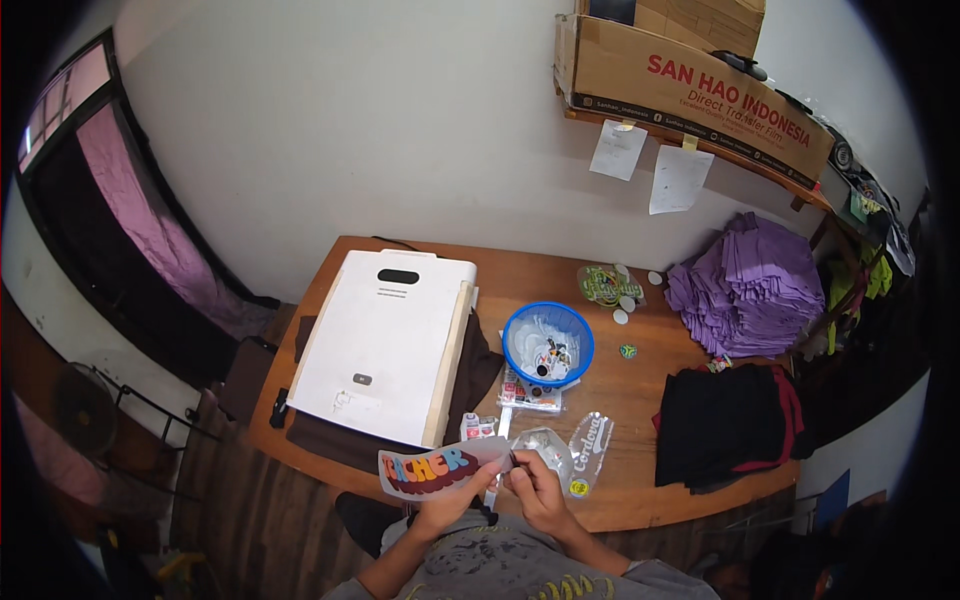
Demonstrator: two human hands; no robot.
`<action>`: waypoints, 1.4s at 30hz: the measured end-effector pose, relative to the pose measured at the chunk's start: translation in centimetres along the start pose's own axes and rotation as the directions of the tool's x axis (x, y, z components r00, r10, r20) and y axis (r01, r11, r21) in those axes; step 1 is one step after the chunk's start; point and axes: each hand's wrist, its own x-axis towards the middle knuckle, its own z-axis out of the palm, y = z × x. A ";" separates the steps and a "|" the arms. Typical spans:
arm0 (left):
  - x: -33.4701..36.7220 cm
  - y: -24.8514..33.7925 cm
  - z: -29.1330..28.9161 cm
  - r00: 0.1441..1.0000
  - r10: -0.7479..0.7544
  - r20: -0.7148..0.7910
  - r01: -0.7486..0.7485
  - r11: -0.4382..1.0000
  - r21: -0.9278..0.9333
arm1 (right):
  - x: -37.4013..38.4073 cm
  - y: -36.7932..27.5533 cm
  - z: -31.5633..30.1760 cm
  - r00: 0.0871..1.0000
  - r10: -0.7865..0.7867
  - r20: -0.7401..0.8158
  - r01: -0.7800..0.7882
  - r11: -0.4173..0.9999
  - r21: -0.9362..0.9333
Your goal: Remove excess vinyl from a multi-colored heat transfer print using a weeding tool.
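- From where I'm standing, the person's left hand (452, 506) is holding a translucent film (425, 472) with colourful block lettering, fingers clamping its right end, just above the bench (630, 400)'s near edge.
- The right hand (538, 490) is meeting that same end, fingertips pressing together; I can't tell what they're gripping.
- Just beyond, a clear bag (548, 452) and a white-lettered film (592, 445) are lying by the near edge.
- Black folded cloth (715, 425) with red parts is resting near the right edge.
- A white, slotted machine (385, 340) is filling the left end.
- A blue-rimmed basket (506, 345) is standing mid-bench, holding loose pieces.
- Purple folded cloth (745, 290) is piling up at the far right corner.
- Green-lettered film (610, 288) is lying near the far edge.
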 end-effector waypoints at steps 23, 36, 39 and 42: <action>-0.7 0.9 0.8 1.000 0.000 0.005 0.000 1.000 0.025 | -0.2 1.7 -0.1 0.998 0.012 -0.054 -0.008 0.997 0.074; -1.0 1.5 1.8 0.999 0.006 0.036 -0.003 0.998 -0.065 | 0.4 0.7 -1.1 0.993 -0.038 -0.113 0.042 0.999 0.033; -0.7 1.2 1.3 0.997 0.061 0.040 -0.057 0.994 -0.092 | 0.3 0.5 -1.3 0.997 0.007 -0.071 -0.002 0.998 0.070; -0.6 1.3 1.2 0.998 0.038 0.043 -0.034 0.994 -0.107 | 0.2 -0.4 -0.9 1.000 -0.004 -0.030 0.005 0.999 0.034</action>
